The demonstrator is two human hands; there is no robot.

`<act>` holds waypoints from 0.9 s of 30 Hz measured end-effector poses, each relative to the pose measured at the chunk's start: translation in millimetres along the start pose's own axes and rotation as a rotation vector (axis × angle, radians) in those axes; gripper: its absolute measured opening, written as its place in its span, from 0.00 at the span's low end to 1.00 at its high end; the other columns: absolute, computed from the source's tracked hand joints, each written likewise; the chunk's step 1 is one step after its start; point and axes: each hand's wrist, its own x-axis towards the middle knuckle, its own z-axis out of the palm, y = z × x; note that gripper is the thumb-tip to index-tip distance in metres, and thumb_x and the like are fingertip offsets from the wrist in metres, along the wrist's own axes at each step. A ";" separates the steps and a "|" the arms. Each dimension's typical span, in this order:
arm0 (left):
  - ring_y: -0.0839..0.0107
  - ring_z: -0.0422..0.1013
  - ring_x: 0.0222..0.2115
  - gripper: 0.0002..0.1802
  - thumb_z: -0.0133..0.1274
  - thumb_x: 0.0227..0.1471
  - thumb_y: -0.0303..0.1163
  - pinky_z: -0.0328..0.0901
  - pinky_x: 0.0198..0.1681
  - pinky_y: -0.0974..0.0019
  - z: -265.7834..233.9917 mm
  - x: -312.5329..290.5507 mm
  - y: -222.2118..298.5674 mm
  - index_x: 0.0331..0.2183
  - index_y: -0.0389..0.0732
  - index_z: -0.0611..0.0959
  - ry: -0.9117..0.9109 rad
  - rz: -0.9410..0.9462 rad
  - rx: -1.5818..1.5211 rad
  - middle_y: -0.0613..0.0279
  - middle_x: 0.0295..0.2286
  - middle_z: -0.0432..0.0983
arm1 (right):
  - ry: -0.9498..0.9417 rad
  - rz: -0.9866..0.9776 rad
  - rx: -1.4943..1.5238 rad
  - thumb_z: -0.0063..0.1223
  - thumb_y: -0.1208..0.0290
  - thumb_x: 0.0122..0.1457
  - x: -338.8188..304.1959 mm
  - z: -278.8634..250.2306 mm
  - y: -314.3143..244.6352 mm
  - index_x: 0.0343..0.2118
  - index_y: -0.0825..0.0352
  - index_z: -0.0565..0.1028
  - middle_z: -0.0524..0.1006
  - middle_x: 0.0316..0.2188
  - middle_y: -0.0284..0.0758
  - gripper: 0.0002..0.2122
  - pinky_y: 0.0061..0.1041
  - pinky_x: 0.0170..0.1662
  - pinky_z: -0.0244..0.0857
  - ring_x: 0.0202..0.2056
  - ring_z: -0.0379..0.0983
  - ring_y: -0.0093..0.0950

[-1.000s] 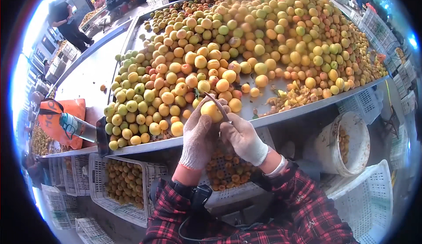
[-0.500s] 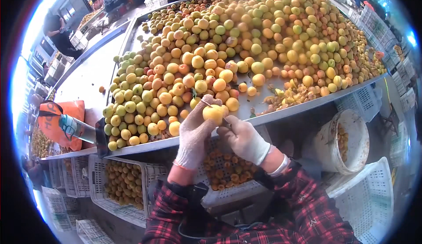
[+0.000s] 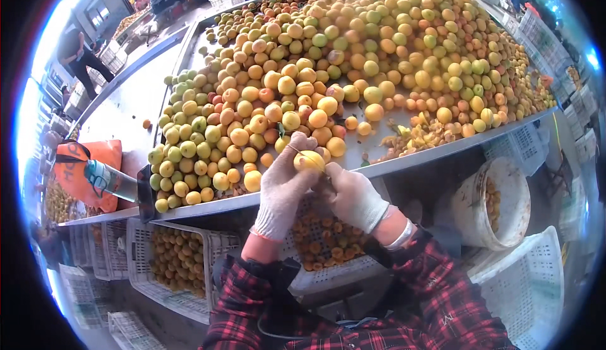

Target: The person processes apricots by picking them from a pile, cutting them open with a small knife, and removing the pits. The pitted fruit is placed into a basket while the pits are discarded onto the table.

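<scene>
My left hand (image 3: 282, 189), in a pale knit glove, pinches a yellow apricot (image 3: 308, 160) between thumb and fingers, just over the near edge of the metal table. A thin string-like line runs across the apricot's upper side. Close against its right side is my right hand (image 3: 355, 200), also gloved, with the fingers closed. Whatever lies in those fingers is hidden and too small to name. Beyond both hands spreads a big heap of apricots (image 3: 278, 85), green to orange. Below them stands a white crate (image 3: 328, 279) holding opened apricots.
Pulp scraps (image 3: 416, 136) lie at the table's edge (image 3: 435, 152). An orange bag (image 3: 104, 176) and a clear bottle (image 3: 110, 181) rest at the left. A crate of apricots (image 3: 211, 255) stands below left; a white bucket (image 3: 464, 208) and an empty-looking crate (image 3: 524, 287) stand right.
My right hand has moved slightly left and up, closer to the apricot. The apricot has turned a little in my left hand. At the far left, a standing person has changed posture.
</scene>
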 end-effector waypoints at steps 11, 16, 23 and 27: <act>0.67 0.67 0.51 0.33 0.54 0.45 0.20 0.62 0.55 0.66 -3.4 3.3 7.6 0.55 0.34 0.68 -0.020 -0.069 0.376 0.53 0.51 0.69 | -0.064 -0.004 -0.051 0.51 0.66 0.58 -0.5 1.4 5.9 0.33 0.66 0.68 0.73 0.19 0.48 0.09 0.48 0.30 0.66 0.27 0.73 0.51; 0.61 0.66 0.52 0.34 0.61 0.50 0.35 0.63 0.54 0.62 2.4 1.7 2.1 0.54 0.31 0.68 0.086 0.040 -0.480 0.53 0.50 0.69 | 0.177 -0.143 0.004 0.53 0.64 0.57 -0.2 9.6 -1.9 0.32 0.66 0.68 0.74 0.19 0.45 0.10 0.45 0.27 0.67 0.25 0.73 0.48; 0.61 0.70 0.47 0.27 0.54 0.54 0.31 0.67 0.49 0.65 -5.1 1.7 -3.8 0.54 0.31 0.69 -0.057 -0.180 -0.379 0.52 0.47 0.71 | 0.253 -0.161 -0.090 0.54 0.66 0.57 -3.6 9.7 -3.1 0.31 0.65 0.68 0.74 0.19 0.43 0.10 0.42 0.25 0.67 0.24 0.73 0.45; 0.73 0.70 0.46 0.28 0.57 0.44 0.18 0.66 0.49 0.69 4.5 2.9 -1.7 0.51 0.32 0.72 0.100 0.085 0.094 0.59 0.44 0.73 | 0.273 -0.139 -0.172 0.53 0.68 0.56 -1.7 18.6 4.6 0.33 0.65 0.68 0.74 0.21 0.43 0.08 0.42 0.26 0.68 0.25 0.74 0.44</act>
